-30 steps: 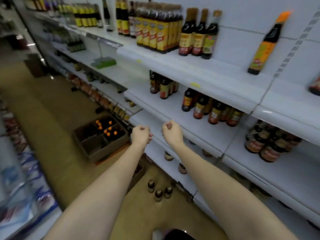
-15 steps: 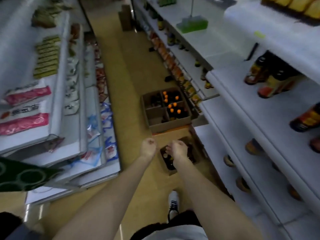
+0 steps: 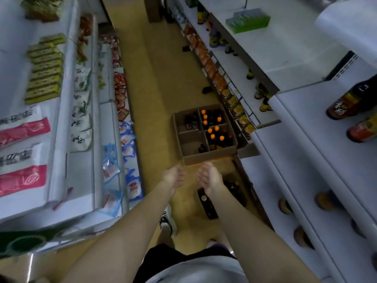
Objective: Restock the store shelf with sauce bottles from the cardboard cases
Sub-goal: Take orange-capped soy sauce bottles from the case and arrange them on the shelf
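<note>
A brown cardboard case [image 3: 210,157] with dividers stands on the aisle floor, holding dark sauce bottles with orange caps [image 3: 212,136]. A second, smaller case [image 3: 210,203] of dark bottles lies nearer to me, partly hidden under my right arm. My left hand [image 3: 173,177] and my right hand [image 3: 209,178] are stretched out side by side above the floor, just short of the big case. Both hold nothing, their fingers loosely spread. On the white shelf [image 3: 306,160] at the right stand two dark sauce bottles [image 3: 350,101].
Shelving with packaged goods [image 3: 44,66] lines the left of the narrow aisle. Snack packets [image 3: 214,74] hang low on the right. Bottle caps [image 3: 324,201] show on a lower right shelf. My shoe [image 3: 166,221] is on the tan floor below my arms.
My view has swung from the sauce shelf down to the aisle floor and cases. Both hands, curled before, have loosened and moved toward the divided case.
</note>
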